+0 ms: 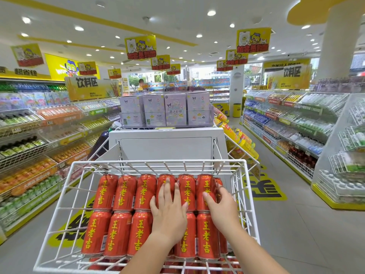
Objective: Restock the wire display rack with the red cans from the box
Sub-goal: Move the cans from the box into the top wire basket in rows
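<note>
Flat, both hands press red cans (122,192) in the wire rack (65,194); left hand (169,212) and right hand (221,204) (fingers spread, gripping nothing).

We look from head height, forward and down, close over the wire basket (244,176), aisle beyond it.

Shop interior. Pastel boxes (165,110) in a row atop a white stand (166,144). Yellow bottles (240,139) in a tilted side basket, right of the stand. Drink shelves, left (39,139) and right (292,123). Yellow hanging signs (140,47) under the ceiling. Yellow bin (237,110) far back. Yellow-and-black floor graphic (264,186).
</note>
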